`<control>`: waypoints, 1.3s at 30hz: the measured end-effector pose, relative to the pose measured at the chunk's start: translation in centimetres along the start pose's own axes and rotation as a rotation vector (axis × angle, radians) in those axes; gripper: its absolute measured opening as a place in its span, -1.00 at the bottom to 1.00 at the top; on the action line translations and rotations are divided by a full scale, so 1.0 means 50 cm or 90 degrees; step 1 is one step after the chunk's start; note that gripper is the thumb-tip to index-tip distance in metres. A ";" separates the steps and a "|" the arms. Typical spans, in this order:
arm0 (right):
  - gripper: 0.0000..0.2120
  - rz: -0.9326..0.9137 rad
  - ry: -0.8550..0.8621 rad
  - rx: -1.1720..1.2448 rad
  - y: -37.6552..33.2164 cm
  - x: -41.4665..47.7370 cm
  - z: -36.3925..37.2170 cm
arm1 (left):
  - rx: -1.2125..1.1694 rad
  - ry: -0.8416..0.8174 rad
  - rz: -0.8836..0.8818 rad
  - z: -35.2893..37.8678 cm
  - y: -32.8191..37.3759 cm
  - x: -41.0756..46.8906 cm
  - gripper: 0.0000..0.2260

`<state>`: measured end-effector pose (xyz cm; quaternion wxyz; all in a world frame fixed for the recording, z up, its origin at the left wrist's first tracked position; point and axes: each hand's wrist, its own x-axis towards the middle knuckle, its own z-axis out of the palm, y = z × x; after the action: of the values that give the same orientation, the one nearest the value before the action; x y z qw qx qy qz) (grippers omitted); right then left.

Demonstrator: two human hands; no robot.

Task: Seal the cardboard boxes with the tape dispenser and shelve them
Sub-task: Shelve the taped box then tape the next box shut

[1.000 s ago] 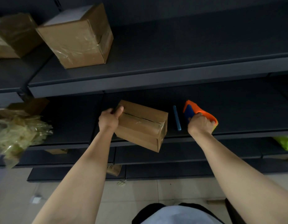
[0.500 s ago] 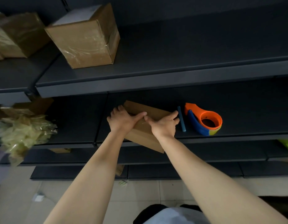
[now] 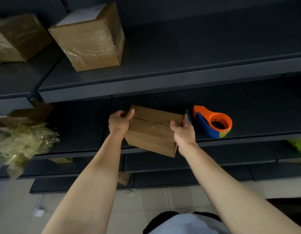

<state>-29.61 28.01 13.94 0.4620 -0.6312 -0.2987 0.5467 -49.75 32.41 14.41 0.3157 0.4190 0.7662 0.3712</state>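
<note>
A small cardboard box [image 3: 151, 132] sits at the front edge of the middle dark shelf [image 3: 247, 137], its taped top seam facing me and its near corner overhanging the edge. My left hand [image 3: 119, 122] grips the box's left end, thumb on top. My right hand [image 3: 183, 130] grips its right end. The orange and blue tape dispenser [image 3: 212, 124] lies on the same shelf just right of my right hand, with no hand on it. A thin blue stick [image 3: 187, 115] lies between the box and the dispenser, partly hidden by my right hand.
On the upper shelf [image 3: 180, 78] stands a taped cardboard box [image 3: 90, 41], with another wrapped box [image 3: 16, 38] further left. A crumpled wad of clear plastic [image 3: 21, 146] and a flat cardboard piece [image 3: 31, 114] sit at the left. Lower shelves and tiled floor lie below.
My right hand let go of the tape dispenser and came to the box. Both hands pressed on the box top, then moved out to grip its two ends.
</note>
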 end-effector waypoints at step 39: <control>-0.06 0.152 0.102 -0.150 -0.006 -0.021 0.041 | 0.423 -0.154 0.017 -0.011 0.025 -0.029 0.11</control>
<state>-31.80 27.70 14.69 0.3388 -0.7534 -0.2458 0.5072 -49.05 31.43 15.99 0.2457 0.5497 0.7966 0.0539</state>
